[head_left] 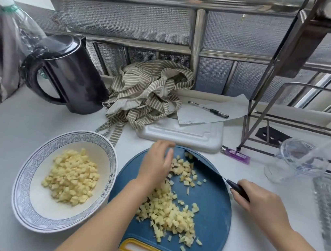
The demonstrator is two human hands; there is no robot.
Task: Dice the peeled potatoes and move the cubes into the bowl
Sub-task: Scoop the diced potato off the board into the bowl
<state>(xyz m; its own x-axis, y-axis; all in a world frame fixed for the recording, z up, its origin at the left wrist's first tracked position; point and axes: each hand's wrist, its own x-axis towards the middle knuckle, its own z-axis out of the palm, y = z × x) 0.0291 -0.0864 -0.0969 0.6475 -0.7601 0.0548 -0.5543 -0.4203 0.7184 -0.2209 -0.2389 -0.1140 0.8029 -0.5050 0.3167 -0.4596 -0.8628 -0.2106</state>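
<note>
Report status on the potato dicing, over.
Right grip holds knife, blade on blue board. Left grip presses cubes beside blade. Bowl part filled; large pile waiting on board. Path to bowl unobstructed.

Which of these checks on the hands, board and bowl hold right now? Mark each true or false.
The right hand grips the knife. True.
The bowl is empty. False: it holds a heap of cubes.
Potato cubes lie on the blue board. True.
The left hand is off the board. False: it touches cubes on the board, beside the knife.
</note>
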